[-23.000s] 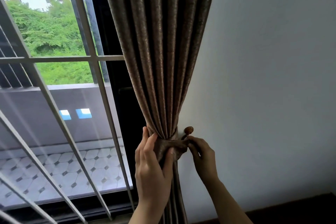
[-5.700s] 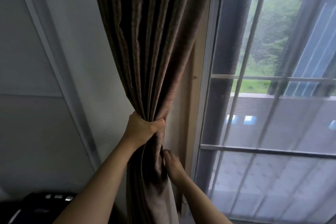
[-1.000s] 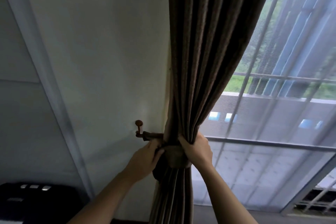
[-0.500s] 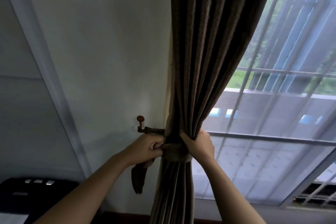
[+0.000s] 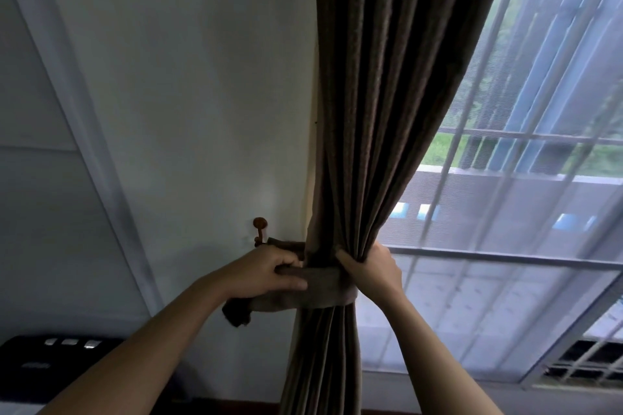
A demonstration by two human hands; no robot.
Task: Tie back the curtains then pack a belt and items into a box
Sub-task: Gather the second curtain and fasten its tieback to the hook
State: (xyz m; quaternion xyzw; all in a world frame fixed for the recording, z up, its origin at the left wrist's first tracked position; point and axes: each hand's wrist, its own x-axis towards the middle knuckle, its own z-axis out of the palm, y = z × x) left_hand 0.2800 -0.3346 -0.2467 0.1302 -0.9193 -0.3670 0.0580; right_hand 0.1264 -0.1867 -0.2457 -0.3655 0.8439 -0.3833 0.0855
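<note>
A dark brown curtain (image 5: pixel 381 118) hangs gathered beside the window. A matching fabric tieback band (image 5: pixel 323 286) wraps around its bunched waist. My left hand (image 5: pixel 266 271) grips the band's left part, with the loose end (image 5: pixel 237 312) drooping below the hand. My right hand (image 5: pixel 374 268) grips the gathered curtain folds just above the band on the right side. A small brown wall hook with a round knob (image 5: pixel 260 227) sticks out of the white wall just above my left hand, and one end of the band reaches towards it.
The white wall (image 5: pixel 188 94) fills the left. A window with a metal grille and mesh screen (image 5: pixel 526 212) is on the right. A black appliance with silver buttons (image 5: pixel 43 357) sits at the lower left. A dark wooden edge runs along the bottom.
My left hand has pulled the band's loose end out to the left and flattened it around the curtain. My right hand keeps its grip on the folds.
</note>
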